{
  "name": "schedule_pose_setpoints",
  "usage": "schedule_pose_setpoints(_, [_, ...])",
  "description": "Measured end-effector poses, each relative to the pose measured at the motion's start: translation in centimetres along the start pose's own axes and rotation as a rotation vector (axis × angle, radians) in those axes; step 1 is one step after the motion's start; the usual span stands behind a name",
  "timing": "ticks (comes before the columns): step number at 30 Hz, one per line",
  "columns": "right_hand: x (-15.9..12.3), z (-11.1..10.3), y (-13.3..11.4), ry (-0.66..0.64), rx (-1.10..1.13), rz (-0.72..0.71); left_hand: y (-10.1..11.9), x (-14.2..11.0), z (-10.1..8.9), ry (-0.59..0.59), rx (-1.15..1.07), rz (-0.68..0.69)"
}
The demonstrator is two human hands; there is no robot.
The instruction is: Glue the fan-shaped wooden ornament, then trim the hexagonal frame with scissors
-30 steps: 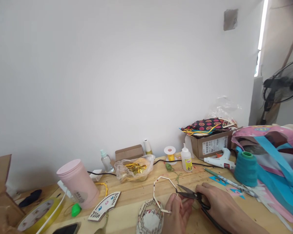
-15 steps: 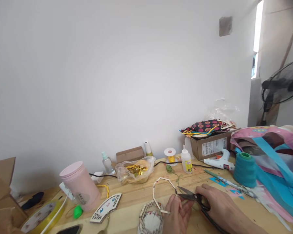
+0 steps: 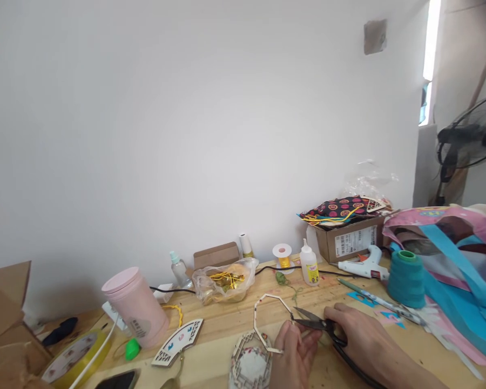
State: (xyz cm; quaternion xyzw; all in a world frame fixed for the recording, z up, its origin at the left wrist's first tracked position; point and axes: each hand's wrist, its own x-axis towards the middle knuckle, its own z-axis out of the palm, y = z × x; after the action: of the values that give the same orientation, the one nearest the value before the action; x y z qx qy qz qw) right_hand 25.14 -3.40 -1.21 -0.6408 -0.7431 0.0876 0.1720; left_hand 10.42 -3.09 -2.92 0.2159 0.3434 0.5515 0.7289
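Note:
My right hand (image 3: 362, 337) is closed round the handles of black scissors (image 3: 314, 324), whose blades are parted and point left. The blades lie beside the edge of a thin, pale octagonal frame (image 3: 255, 316). My left hand (image 3: 291, 354) pinches that frame at its lower right, with the fingertips just under the scissor blades. What else the left fingers hold is too small to make out. Below the frame, partly behind my left hand, rests an octagonal lattice piece (image 3: 249, 364) with a whitish centre.
Behind the hands stand a glue bottle (image 3: 309, 265), a yellow thread spool (image 3: 282, 256) and a glue gun (image 3: 364, 265). A teal thread cone (image 3: 405, 278) and pen (image 3: 380, 302) are at right. Leftward are a fan-shaped piece (image 3: 178, 343), pink canister (image 3: 135, 308), tape roll (image 3: 76, 359) and phone (image 3: 117, 380).
The view has shifted slightly, so the items on the left appear a little further right. Both hands, the scissors and the frame keep nearly the same pose.

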Motion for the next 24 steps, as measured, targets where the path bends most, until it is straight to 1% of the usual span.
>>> schedule_pose_setpoints(3, [0.1,0.0,-0.2,-0.001,-0.001,0.021,-0.1,0.0,0.0,-0.005,0.005,-0.012])
schedule_pose_setpoints(6, [0.5,-0.1,0.2,0.007,-0.005,0.061,-0.5,-0.4,0.3,-0.037,0.025,-0.012])
schedule_pose_setpoints(8, [0.7,-0.3,0.6,0.018,-0.011,0.098,-0.8,-0.6,0.7,-0.060,0.045,-0.046])
schedule_pose_setpoints(10, [0.7,-0.5,0.9,0.028,-0.014,0.113,-0.6,-0.8,0.8,-0.047,0.060,-0.086])
schedule_pose_setpoints(13, [0.3,-0.6,0.8,0.034,-0.006,0.072,0.2,-0.6,0.7,0.007,0.065,-0.049])
schedule_pose_setpoints(16, [-0.1,-0.6,0.2,0.036,-0.007,0.014,0.7,-0.2,0.4,0.030,0.048,-0.024])
schedule_pose_setpoints(19, [-0.2,-0.5,-0.2,0.022,-0.025,-0.009,0.4,-0.1,0.2,0.046,0.011,-0.031])
schedule_pose_setpoints(24, [-0.1,-0.4,-0.2,0.009,-0.057,-0.013,-0.1,-0.2,0.3,0.046,-0.014,-0.015])
